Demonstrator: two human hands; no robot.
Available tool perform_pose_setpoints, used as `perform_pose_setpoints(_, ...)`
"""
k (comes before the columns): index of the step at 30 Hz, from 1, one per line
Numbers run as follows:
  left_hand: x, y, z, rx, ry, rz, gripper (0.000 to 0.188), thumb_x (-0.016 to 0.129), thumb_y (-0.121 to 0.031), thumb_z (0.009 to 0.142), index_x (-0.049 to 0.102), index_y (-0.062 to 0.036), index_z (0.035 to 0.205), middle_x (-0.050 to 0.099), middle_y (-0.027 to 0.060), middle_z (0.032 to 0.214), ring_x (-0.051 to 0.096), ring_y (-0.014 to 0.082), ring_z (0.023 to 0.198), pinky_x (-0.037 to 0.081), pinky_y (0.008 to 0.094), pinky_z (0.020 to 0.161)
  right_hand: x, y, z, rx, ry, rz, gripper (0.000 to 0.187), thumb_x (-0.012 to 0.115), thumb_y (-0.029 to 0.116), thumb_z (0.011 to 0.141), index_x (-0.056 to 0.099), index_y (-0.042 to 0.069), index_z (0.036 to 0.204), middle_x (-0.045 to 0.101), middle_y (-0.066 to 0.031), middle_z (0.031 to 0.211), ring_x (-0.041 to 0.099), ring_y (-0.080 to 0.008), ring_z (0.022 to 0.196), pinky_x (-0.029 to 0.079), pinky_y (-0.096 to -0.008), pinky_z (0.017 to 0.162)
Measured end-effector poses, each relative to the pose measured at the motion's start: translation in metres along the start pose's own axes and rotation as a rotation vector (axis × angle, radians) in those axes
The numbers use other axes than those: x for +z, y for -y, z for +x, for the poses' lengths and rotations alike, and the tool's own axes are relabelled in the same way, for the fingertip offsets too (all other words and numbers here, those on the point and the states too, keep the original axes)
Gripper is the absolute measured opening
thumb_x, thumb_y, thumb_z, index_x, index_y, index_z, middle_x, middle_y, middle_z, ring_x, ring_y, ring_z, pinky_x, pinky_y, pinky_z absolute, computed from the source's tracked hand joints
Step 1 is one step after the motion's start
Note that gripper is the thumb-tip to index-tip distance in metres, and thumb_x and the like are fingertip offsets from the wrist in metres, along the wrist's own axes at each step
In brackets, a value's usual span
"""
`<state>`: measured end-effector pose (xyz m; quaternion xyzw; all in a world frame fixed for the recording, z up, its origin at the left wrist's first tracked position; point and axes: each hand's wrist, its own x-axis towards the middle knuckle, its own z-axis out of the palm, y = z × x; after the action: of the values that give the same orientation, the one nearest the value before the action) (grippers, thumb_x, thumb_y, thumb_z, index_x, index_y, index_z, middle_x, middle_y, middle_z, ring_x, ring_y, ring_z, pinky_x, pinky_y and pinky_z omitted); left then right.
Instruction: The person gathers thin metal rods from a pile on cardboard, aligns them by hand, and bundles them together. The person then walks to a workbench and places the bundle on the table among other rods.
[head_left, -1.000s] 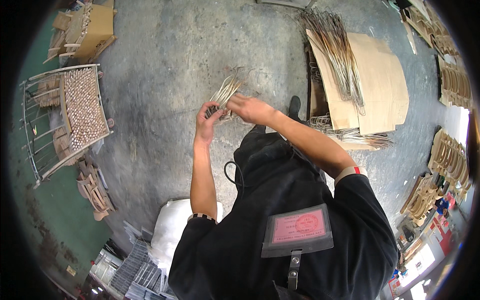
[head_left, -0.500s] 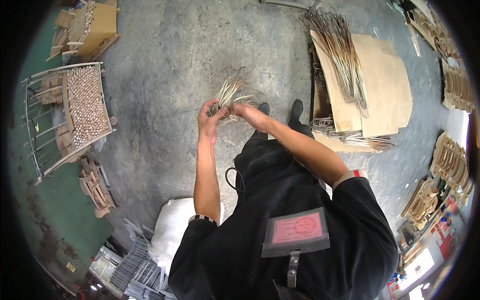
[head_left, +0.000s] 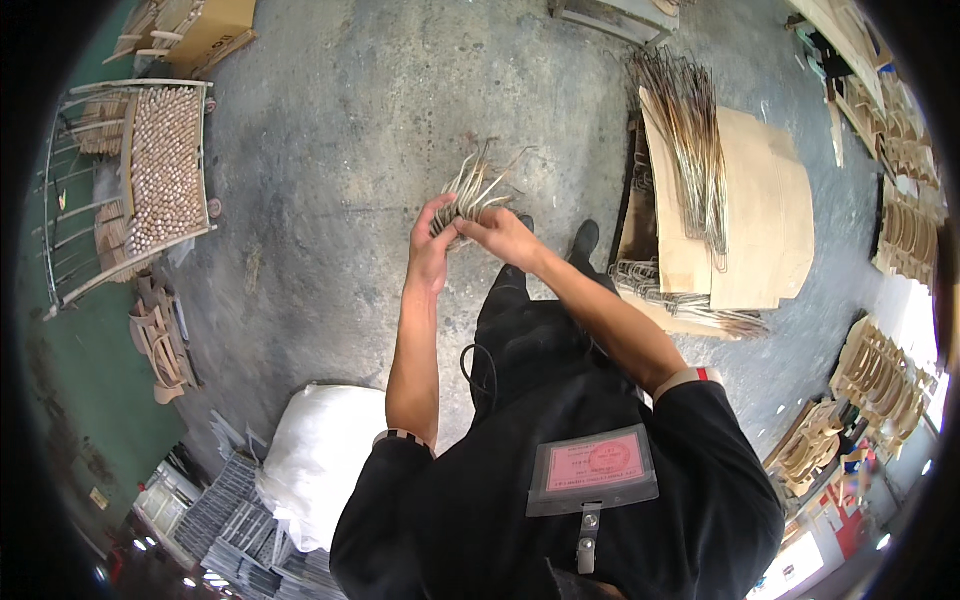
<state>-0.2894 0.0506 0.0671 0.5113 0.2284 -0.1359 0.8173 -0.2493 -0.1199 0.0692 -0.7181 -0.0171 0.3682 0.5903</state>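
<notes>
A clear-sleeved pink badge (head_left: 595,470) hangs on the person's black top. Beyond it, the left hand (head_left: 428,258) and right hand (head_left: 503,240) come together, both clamped on a bundle of bent metal rods (head_left: 472,190); some fingertips are hidden behind it. The bundle sits above the concrete floor (head_left: 330,200), ahead of the shoes, its loose ends fanning forward and to the right.

To the right of the feet lies the near edge of a cardboard stack (head_left: 765,210). A long sheaf of darkened rods (head_left: 690,150) runs along its left side; more rods (head_left: 690,305) jut out at its near end. Behind on the left, a plump white sack (head_left: 320,450) borders the floor, just beside gray grid-like pieces (head_left: 225,510).

Bare concrete stretches leftward from the hands to a rack of round-ended wooden sticks (head_left: 165,165), and forward to a gray metal frame (head_left: 620,20). Curved wooden parts (head_left: 885,370) line the far right.
</notes>
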Motion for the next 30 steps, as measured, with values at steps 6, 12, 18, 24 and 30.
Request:
perform_pose_setpoints(6,0.000,0.011,0.000,-0.039,-0.021,-0.019,0.040,0.067,0.001,0.093,0.055,-0.0121,0.128,0.066,0.0038,0.108,0.061,0.0117,0.102,0.048,0.0293,0.090,-0.002,0.008,-0.014,0.025,-0.085,-0.168,0.035,0.067,0.032,0.096,0.074,-0.002,0.098,0.067,-0.0211,0.072,0.067,-0.0273,0.067,0.052,-0.0406,0.067)
perform_pose_setpoints(12,0.004,0.019,0.000,0.016,-0.065,0.043,0.038,0.068,0.001,0.093,0.052,-0.0119,0.126,0.064,0.0034,0.109,0.060,0.0120,0.102,0.049,0.0299,0.088,0.007,-0.003,-0.022,-0.192,-0.309,-0.281,0.030,0.070,0.027,0.093,0.073,-0.003,0.093,0.061,-0.0229,0.064,0.061,-0.0279,0.051,0.048,-0.0437,0.054)
perform_pose_setpoints(18,0.010,0.014,-0.002,0.026,-0.066,0.021,0.046,0.068,0.001,0.093,0.049,-0.0144,0.132,0.064,0.0038,0.114,0.060,0.0139,0.107,0.048,0.0322,0.092,0.024,-0.009,-0.018,-0.379,-0.542,-0.429,0.027,0.073,0.019,0.087,0.064,-0.003,0.074,0.062,-0.0253,0.068,0.062,-0.0423,0.058,0.049,-0.0459,0.054)
perform_pose_setpoints(24,0.017,0.014,0.000,0.059,0.013,-0.030,0.050,0.070,0.005,0.088,0.050,-0.0127,0.130,0.066,0.0059,0.109,0.064,0.0144,0.100,0.050,0.0311,0.090,0.021,-0.015,-0.021,-0.455,-0.691,-0.470,0.025,0.074,0.015,0.085,0.062,-0.003,0.072,0.064,-0.0223,0.071,0.063,-0.0400,0.062,0.048,-0.0443,0.055)
perform_pose_setpoints(30,0.015,0.017,-0.002,0.096,-0.082,-0.046,0.048,0.073,0.008,0.083,0.052,-0.0097,0.123,0.070,0.0089,0.100,0.070,0.0166,0.092,0.056,0.0314,0.084,0.002,-0.007,-0.035,-0.187,-0.785,-0.280,0.023,0.072,0.016,0.086,0.065,-0.003,0.075,0.061,-0.0216,0.065,0.055,-0.0305,0.055,0.045,-0.0435,0.056)
